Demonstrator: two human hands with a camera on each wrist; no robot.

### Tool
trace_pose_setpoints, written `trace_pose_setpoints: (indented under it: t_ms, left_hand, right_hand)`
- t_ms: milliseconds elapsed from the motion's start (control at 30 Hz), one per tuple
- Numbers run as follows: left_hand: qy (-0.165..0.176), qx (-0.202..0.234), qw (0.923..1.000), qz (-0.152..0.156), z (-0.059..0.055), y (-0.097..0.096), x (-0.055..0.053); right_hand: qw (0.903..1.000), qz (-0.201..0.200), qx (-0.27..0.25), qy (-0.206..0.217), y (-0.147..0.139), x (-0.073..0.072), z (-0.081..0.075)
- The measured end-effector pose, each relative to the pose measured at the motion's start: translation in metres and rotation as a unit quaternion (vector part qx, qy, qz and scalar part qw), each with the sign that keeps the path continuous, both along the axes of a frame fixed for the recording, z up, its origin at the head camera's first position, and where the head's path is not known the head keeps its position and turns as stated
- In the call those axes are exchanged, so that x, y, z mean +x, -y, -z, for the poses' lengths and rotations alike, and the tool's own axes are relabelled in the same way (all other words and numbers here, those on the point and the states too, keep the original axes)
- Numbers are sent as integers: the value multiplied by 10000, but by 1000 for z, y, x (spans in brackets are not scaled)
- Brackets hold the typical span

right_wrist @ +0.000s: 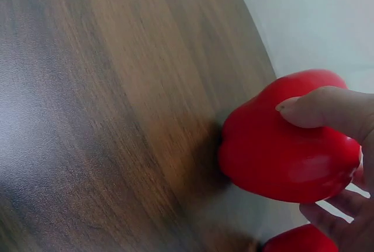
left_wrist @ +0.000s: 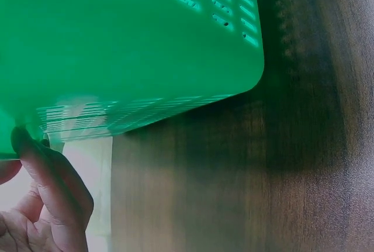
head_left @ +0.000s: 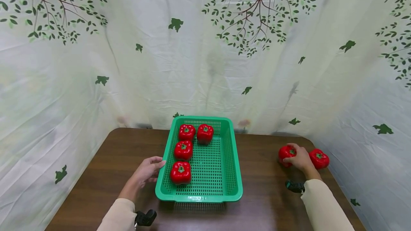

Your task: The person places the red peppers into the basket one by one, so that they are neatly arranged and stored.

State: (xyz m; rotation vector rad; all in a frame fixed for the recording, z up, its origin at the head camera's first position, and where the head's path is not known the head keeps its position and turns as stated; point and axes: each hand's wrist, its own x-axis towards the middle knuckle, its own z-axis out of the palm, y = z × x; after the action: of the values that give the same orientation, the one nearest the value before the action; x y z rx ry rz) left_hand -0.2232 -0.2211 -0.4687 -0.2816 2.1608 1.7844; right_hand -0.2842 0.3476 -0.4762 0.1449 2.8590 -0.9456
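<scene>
At the left side of a green plastic basket (head_left: 238, 174), my left hand (head_left: 146, 171) pinches the rim between thumb and fingers. The left wrist view shows curled fingers (left_wrist: 61, 190) at the basket's edge, close beside its slotted wall. Several red bell peppers lie inside, stems up: a front one (head_left: 181, 173), a middle one (head_left: 183, 150) and others at the back. On the right, my right hand (head_left: 302, 159) grips a red bell pepper (head_left: 285, 154), thumb on the near side and fingers round the far side. Another bell pepper (head_left: 319, 159) sits just right of that hand.
The brown wooden table (head_left: 260, 188) bears the basket and the loose peppers. Behind it hangs a pale curtain (head_left: 192, 74) printed with leaves and branches, close to the table's back and right edges. The right half of the basket shows bare mesh.
</scene>
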Motion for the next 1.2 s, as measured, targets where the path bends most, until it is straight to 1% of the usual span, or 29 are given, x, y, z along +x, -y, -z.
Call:
trace_pose_setpoints:
  t_ms: [267, 400, 500, 700, 1000, 1200]
  left_hand:
    - [42, -4, 10000, -50, 0, 0, 1]
    - [14, 10, 10000, -12, 0, 0, 1]
    - [-1, 7, 10000, 24, 0, 0, 1]
    - [20, -22, 10000, 26, 0, -1, -1]
    - [2, -38, 10000, 56, 0, -2, -1]
    - [30, -7, 10000, 2, 1, -1, -1]
  right_hand:
    - [9998, -154, 27, -120, 6, 0, 0]
    - [9997, -197, -20, -134, 9, 1, -1]
    - [9994, -278, 14, -220, 10, 0, -3]
    - [9976, -503, 73, -477, 15, 1, -8]
    - [9957, -777, 2, -503, 31, 6, -19]
    - [9921, -1020, 9, -731, 42, 5, -26]
